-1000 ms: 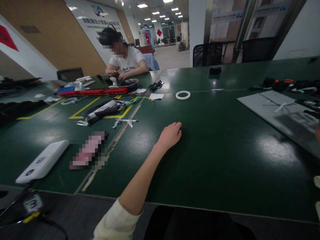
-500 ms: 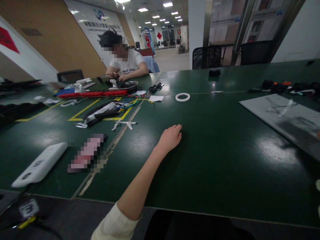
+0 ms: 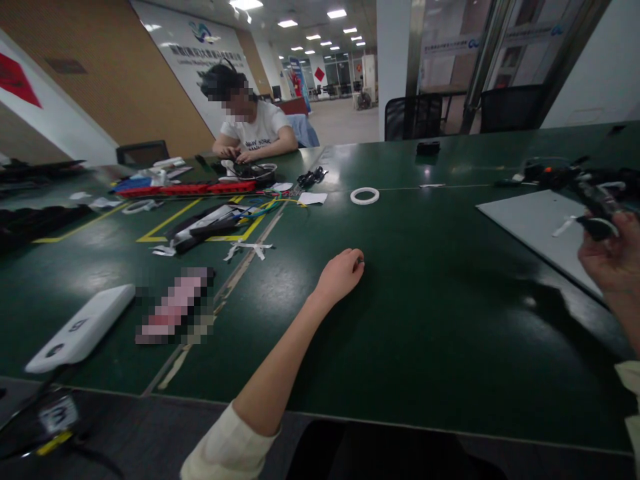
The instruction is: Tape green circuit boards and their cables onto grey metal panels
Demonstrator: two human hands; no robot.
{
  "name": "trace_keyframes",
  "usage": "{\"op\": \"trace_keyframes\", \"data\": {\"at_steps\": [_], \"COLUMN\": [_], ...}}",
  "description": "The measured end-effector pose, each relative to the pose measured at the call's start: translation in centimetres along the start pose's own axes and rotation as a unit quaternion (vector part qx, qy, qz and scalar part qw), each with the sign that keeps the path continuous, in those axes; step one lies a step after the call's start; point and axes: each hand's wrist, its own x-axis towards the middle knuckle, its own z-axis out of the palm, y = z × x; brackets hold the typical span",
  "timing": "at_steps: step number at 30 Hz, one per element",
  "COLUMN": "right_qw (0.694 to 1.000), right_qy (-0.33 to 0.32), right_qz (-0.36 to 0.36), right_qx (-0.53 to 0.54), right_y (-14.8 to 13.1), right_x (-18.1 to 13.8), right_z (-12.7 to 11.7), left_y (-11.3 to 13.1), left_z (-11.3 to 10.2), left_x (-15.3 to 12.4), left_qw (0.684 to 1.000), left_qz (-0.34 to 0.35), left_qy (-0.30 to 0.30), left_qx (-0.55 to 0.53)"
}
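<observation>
We hold up a dark tool [image 3: 594, 200], the fingers of our right hand [image 3: 613, 260] wrapped round it, with the grey board [image 3: 530, 217] just beyond them. Our left hand [image 3: 341, 273] rests with fingers loosely curled, holding nothing we can see, and the tool wants steadying

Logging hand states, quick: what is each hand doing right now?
Left hand: curled on the green table, grip cannot be told.
Right hand: closed on a dark object.

An assembly workshop (open-plan hall): long green worktable [image 3: 430, 313], loose cables [image 3: 250, 212], ceiling strip lights [image 3: 320, 27]
</observation>
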Motion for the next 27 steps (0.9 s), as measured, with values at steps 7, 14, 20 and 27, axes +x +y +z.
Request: {"op": "trace_keyframes", "data": {"at_steps": [7, 14, 20, 27], "right_qw": [0.934, 0.838, 0.811, 0.767], "right_qy": [-0.301, -0.493, -0.524, -0.587], "right_qz": [0.173, 0.214, 0.232, 0.225], "right_qx": [-0.084, -0.096, -0.121, -0.129], "right_y": [2.4, 3.6, 5.2, 5.5], "right_x": [-9.8, -15.6, -16.3, -16.9], "right_z": [3.2, 3.4, 3.2, 3.3], "left_y": [2.0, 4.2, 5.0, 5.3], "left_z": [0.2, -0.3, 0.3, 1.1], "left_x": [0.4, -0.5, -1.3, -1.0], "left_qw": [0.906, 0.801, 0.725, 0.719], "left_qz": [-0.051, -0.049, 0.013, -0.1], "left_qy": [-0.081, -0.155, -0.198, -0.193], "left_qx": [-0.412, -0.576, -0.659, -0.66]}}
